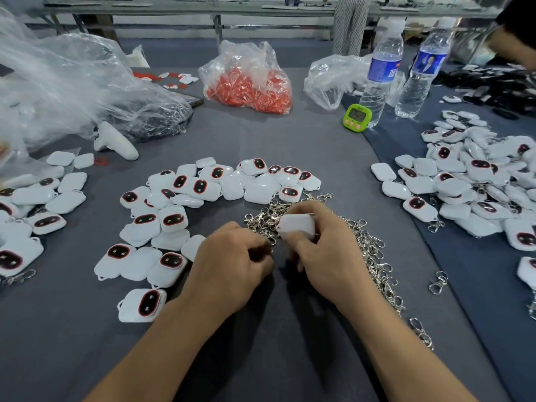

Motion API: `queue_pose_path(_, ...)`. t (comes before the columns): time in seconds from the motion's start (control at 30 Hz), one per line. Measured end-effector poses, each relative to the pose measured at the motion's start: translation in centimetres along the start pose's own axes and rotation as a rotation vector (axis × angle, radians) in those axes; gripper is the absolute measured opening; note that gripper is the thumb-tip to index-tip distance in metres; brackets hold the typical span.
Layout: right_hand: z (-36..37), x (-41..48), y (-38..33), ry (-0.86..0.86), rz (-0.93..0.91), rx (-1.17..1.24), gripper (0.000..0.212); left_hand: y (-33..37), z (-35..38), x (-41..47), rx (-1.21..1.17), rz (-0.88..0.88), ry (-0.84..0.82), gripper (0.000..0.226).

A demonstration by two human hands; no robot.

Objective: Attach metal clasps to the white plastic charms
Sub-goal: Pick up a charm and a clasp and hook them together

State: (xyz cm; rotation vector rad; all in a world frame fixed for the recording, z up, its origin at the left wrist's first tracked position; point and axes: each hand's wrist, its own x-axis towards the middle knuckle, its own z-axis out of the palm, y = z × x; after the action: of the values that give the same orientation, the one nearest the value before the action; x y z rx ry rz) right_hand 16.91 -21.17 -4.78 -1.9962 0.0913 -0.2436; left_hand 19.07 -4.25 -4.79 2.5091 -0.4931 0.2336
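Hidden grips, cropped piles

Your left hand (232, 256) curls its fingers under, so what it pinches cannot be told. Your right hand (327, 250) covers the near side of the white charm (295, 226) it grips. The green timer (357, 116) has digits too blurred to read. The picture's edges cut off the left charm pile (32, 195) and the right charm pile (452, 187).

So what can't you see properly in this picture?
Head view only:
Anything in the left hand: hidden by its curled fingers.
The front of the charm in the right hand: turned away from the camera.
Green timer digits: too blurred.
Clear bag: cut off by the left edge.
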Motion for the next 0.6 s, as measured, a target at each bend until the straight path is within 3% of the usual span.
queue_pose_path(0.2,-0.42,0.04,-0.29,-0.112,0.050,0.040,0.020,0.01,-0.55,0.15,-0.100,-0.033,-0.042,0.013)
queue_pose_path(0.6,-0.30,0.20,0.08,-0.121,-0.025,-0.086,0.017,-0.39,-0.32,0.13,-0.089,0.091,-0.050,0.007)
